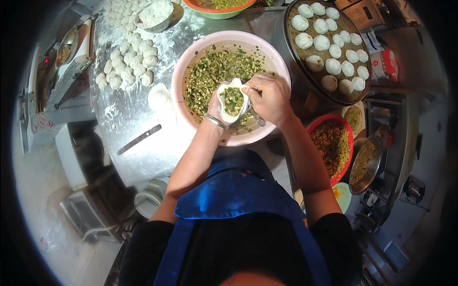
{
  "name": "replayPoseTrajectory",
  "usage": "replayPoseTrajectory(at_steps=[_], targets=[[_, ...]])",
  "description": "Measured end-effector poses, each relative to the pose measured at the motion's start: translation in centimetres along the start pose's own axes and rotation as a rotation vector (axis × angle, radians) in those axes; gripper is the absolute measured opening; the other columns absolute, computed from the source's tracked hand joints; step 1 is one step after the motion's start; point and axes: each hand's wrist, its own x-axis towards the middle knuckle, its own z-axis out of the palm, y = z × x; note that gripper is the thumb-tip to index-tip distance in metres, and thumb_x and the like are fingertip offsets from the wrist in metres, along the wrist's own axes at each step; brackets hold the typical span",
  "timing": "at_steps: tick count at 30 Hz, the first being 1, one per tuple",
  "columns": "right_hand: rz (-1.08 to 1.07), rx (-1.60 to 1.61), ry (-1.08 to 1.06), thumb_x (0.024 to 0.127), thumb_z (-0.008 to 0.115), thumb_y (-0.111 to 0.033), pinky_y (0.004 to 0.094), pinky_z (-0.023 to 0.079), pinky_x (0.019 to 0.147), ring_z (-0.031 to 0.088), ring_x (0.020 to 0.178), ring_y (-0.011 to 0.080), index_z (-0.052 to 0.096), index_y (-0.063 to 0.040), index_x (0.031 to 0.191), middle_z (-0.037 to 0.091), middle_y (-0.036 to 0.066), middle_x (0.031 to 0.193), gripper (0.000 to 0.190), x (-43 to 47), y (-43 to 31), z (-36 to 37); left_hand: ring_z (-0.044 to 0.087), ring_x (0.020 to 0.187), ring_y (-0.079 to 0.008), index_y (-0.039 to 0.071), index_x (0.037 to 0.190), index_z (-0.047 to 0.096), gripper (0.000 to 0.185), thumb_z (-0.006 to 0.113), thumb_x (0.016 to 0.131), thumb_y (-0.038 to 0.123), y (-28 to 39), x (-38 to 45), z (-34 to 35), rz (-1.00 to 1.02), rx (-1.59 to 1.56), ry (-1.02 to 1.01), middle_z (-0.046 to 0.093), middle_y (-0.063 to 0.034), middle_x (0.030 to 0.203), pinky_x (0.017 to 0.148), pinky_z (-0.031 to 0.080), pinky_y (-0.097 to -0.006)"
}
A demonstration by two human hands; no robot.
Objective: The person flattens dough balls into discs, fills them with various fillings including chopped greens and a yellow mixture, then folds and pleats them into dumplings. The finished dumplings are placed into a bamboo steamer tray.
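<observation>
Over a large pink basin of chopped green filling, my left hand cups a round dough wrapper with green filling in its middle. My right hand pinches the wrapper's right edge between thumb and finger. The end of a metal utensil sticks out below the right hand, which seems to hold it too. Flattened dough wrappers lie on the metal table just left of the basin. A bamboo steamer tray at the upper right bears many white filled buns.
Dough pieces and a bowl of flour are on the floured table, with a dark narrow stick nearer me. A green-and-orange basin stands beyond. To the right are a red basin and a metal bowl of fillings.
</observation>
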Motion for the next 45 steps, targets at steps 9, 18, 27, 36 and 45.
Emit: replayPoseTrajectory(at_steps=[9, 18, 27, 36, 45], targets=[[-0.046, -0.131, 0.064, 0.08, 0.06, -0.006, 0.0426, 0.045, 0.074, 0.058, 0.079, 0.0351, 0.063, 0.003, 0.078, 0.06, 0.017, 0.081, 0.01, -0.4, -0.3, -0.1, 0.062, 0.097, -0.028, 0.009, 0.108, 0.06, 0.041, 0.042, 0.091, 0.042, -1.2, -1.2, 0.6, 0.1, -0.009, -0.033, 0.063, -0.0126, 0.105, 0.079, 0.053, -0.0465], [-0.035, -0.073, 0.076, 0.079, 0.06, -0.007, 0.0424, 0.045, 0.078, 0.058, 0.082, 0.0349, 0.063, 0.003, 0.079, 0.06, 0.017, 0.083, 0.01, -0.4, -0.2, 0.8, 0.065, 0.079, -0.0196, 0.01, 0.094, 0.061, 0.03, 0.047, 0.091, 0.036, -0.5, 0.1, -0.5, 0.221, 0.138, 0.117, 0.065, -0.0058, 0.088, 0.067, 0.056, -0.0337], [-0.012, -0.06, 0.057, 0.079, 0.062, -0.008, 0.0408, 0.046, 0.075, 0.058, 0.082, 0.0354, 0.064, 0.004, 0.084, 0.06, 0.017, 0.083, 0.013, -0.5, 0.2, 0.9, 0.064, 0.072, -0.0172, 0.007, 0.088, 0.06, 0.021, 0.052, 0.089, 0.026, -0.7, -0.4, 0.0, 0.19, 0.254, 0.111, 0.064, -0.0056, 0.08, 0.065, 0.056, -0.0311], [0.035, 0.022, 0.051, 0.076, 0.065, -0.008, 0.0381, 0.047, 0.071, 0.059, 0.078, 0.0332, 0.063, 0.003, 0.083, 0.061, 0.016, 0.082, 0.013, -0.4, -1.2, 0.7, 0.065, 0.084, -0.0222, 0.013, 0.098, 0.062, 0.035, 0.041, 0.091, 0.041, -1.4, -1.2, 0.5, 0.218, 0.142, 0.189, 0.065, -0.0068, 0.094, 0.07, 0.057, -0.0391], [-0.042, 0.003, 0.067, 0.077, 0.063, -0.005, 0.0408, 0.047, 0.072, 0.058, 0.079, 0.0355, 0.064, 0.004, 0.084, 0.06, 0.018, 0.081, 0.011, 0.0, -0.6, 1.0, 0.067, 0.08, -0.0193, 0.011, 0.099, 0.061, 0.036, 0.042, 0.092, 0.041, -0.1, -0.8, -0.1, 0.2, 0.347, 0.192, 0.066, -0.0052, 0.09, 0.067, 0.058, -0.0366]])
